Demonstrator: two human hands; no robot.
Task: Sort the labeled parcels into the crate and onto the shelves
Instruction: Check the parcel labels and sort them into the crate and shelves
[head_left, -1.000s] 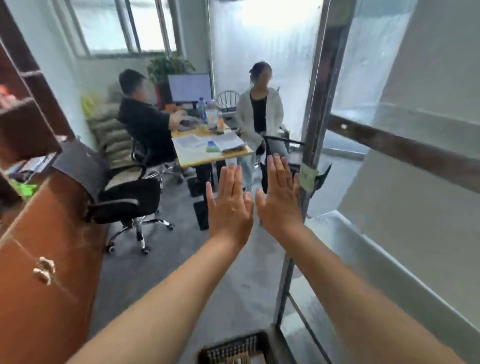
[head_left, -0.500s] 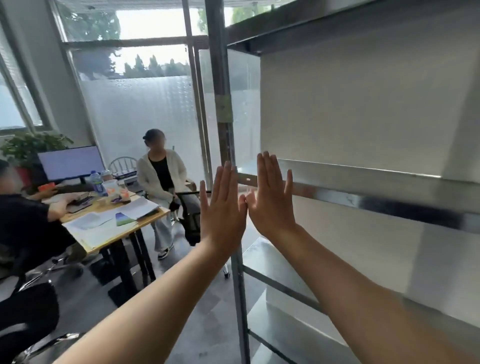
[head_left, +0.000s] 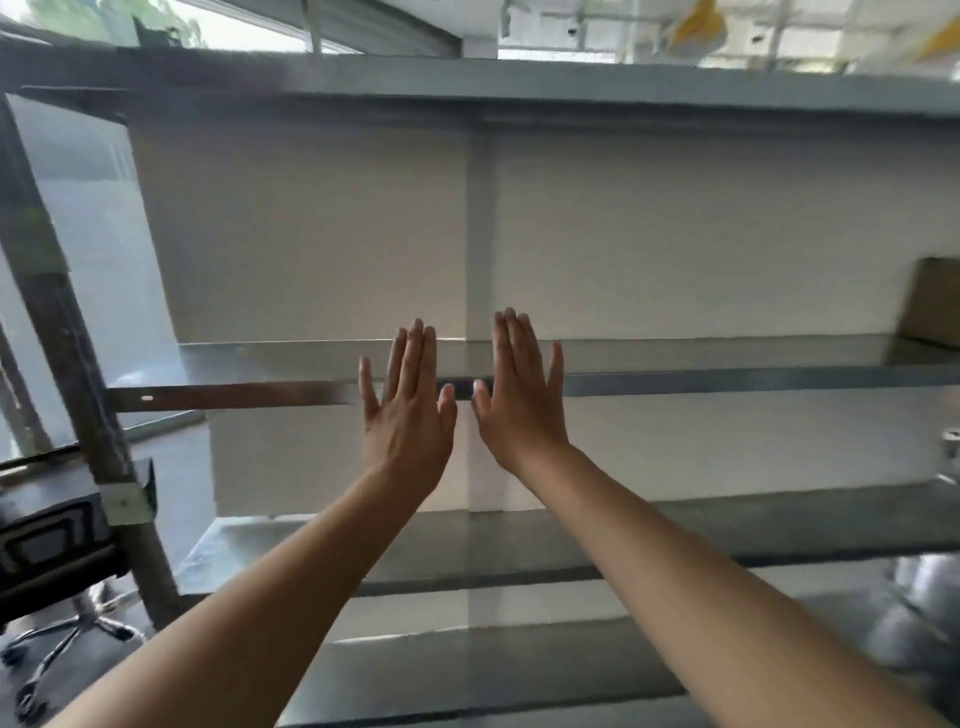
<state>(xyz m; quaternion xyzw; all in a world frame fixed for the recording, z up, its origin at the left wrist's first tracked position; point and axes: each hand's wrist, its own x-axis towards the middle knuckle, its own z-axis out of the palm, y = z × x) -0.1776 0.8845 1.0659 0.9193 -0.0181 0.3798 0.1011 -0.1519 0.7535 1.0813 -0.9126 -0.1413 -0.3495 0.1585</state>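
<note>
A metal shelf rack fills the view, with its middle shelf (head_left: 727, 376) at hand height and a lower shelf (head_left: 779, 540) beneath. My left hand (head_left: 408, 405) and my right hand (head_left: 522, 397) are raised side by side in front of the middle shelf's front edge, backs toward me, fingers straight and upward, holding nothing. The two thumbs are close together but apart. A brown cardboard parcel (head_left: 930, 301) stands on the middle shelf at the far right edge of the view, partly cut off. No crate is in view.
The rack's dark left upright (head_left: 67, 332) runs down the left side. A black office chair (head_left: 47, 551) stands at the lower left beside it. A white wall lies behind the shelves. A top shelf (head_left: 571, 93) spans overhead.
The view has swung right and up, away from the desk and the two seated people, to face the rack squarely. Both hands stay raised and flat, now slightly farther apart.
</note>
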